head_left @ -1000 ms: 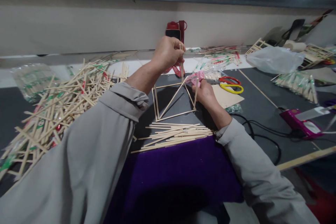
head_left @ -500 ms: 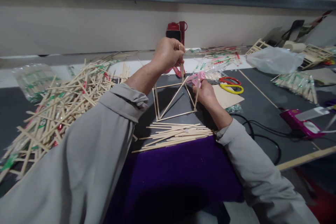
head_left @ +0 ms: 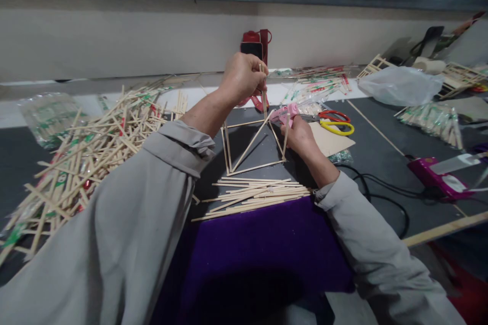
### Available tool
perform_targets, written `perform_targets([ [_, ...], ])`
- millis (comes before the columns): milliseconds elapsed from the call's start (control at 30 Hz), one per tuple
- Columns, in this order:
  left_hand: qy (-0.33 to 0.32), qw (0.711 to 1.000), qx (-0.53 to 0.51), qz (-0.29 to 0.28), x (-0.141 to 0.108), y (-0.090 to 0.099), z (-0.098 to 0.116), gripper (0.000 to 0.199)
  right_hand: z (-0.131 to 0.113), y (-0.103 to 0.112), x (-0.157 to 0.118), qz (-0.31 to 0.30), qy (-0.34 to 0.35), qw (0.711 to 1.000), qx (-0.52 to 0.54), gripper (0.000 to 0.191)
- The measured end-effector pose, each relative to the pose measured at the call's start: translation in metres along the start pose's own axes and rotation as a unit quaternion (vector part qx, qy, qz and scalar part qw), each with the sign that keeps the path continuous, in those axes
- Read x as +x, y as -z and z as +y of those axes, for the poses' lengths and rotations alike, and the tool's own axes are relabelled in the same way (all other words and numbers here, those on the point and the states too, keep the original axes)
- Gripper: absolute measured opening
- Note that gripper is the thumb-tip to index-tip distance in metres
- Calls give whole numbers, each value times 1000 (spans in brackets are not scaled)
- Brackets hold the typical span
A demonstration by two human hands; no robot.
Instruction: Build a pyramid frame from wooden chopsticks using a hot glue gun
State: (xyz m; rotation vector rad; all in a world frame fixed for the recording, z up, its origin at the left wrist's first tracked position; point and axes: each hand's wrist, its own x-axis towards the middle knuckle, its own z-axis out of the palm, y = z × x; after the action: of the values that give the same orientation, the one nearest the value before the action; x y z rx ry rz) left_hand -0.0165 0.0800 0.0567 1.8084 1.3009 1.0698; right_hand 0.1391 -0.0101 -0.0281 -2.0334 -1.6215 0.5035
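Pinched in my left hand (head_left: 246, 75) is an upright wooden chopstick (head_left: 264, 101), its lower end at the far right corner of a square stick frame (head_left: 256, 166). My right hand (head_left: 299, 134) is closed round a pink glue gun (head_left: 286, 111), whose nozzle points left at that same corner. The frame lies on the dark tabletop, with a diagonal stick across it and uprights at other corners. In front of it lies a loose row of chopsticks (head_left: 251, 195). The glue gun's trigger is hidden by my fingers.
A big heap of chopsticks (head_left: 95, 147) lies on the left. Scissors with red and yellow handles (head_left: 337, 128) rest on a card (head_left: 331, 143) at the right. Beyond are a magenta box (head_left: 438, 180) with black cables (head_left: 381, 198), and a plastic bag (head_left: 400, 87). A red bottle (head_left: 251, 37) stands behind.
Almost nothing differs. The glue gun has tilted very slightly at the corner, while my left hand keeps the upright chopstick in place.
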Motion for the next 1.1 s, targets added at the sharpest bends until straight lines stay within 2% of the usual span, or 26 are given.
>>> perform_targets([
  [100, -6, 1000, -2, 2, 0, 0, 0, 18, 3, 0, -1, -9, -26, 1000, 10, 37],
  [200, -2, 1000, -2, 0, 1, 0, -1, 19, 6, -1, -1, -1, -24, 999, 31, 36],
  [367, 6, 1000, 1, -3, 1, -1, 0, 19, 4, -2, 0, 3, -6, 1000, 2, 38],
  [733, 10, 1000, -8, -14, -5, 0, 7, 10, 4, -3, 2, -3, -17, 1000, 10, 41],
  [1100, 6, 1000, -5, 1, 2, -2, 0, 17, 5, -1, 3, 6, -24, 1000, 17, 38],
])
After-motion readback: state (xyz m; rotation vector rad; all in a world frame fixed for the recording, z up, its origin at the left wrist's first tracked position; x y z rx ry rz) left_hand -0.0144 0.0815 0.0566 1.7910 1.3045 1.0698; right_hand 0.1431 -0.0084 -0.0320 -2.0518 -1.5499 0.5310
